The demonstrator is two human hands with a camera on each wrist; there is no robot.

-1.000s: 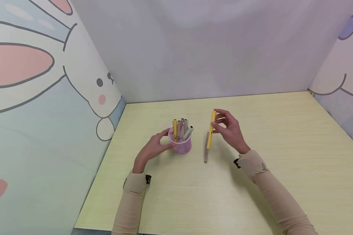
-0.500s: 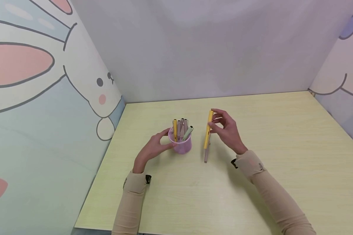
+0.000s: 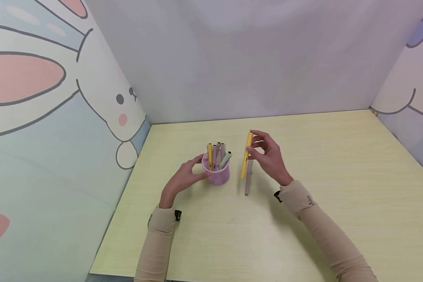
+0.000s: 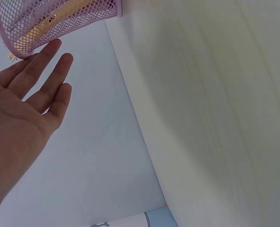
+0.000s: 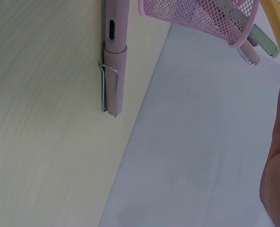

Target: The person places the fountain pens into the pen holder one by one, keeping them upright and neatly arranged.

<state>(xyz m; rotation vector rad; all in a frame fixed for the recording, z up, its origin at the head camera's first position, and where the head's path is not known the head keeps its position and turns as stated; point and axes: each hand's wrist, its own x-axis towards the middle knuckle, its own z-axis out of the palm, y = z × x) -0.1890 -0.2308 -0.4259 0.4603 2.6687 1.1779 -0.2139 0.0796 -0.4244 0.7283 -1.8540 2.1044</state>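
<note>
In the head view, a pink mesh pen cup (image 3: 219,178) stands upright on the table with several pens in it: one yellow, one pale green, the others pinkish. My left hand (image 3: 183,178) holds the cup at its rim, thumb on the near side and fingers on the far side; the left wrist view shows fingertips against the mesh (image 4: 78,16). To the cup's right, my right hand (image 3: 270,158) pinches a yellow pen (image 3: 244,166) near its upper end, its lower end pointing down. Below that hand, a pinkish pen (image 3: 248,185) with a metal clip lies on the table.
The pale wood table (image 3: 204,243) meets a grey wall (image 3: 239,62) at the back. A wall panel with a rabbit drawing (image 3: 56,156) borders the left side, and another printed panel (image 3: 405,82) the right.
My right hand has moved a little left with the yellow pen, toward the cup, uncovering more of the pen on the table. My left hand and the cup have stayed put.
</note>
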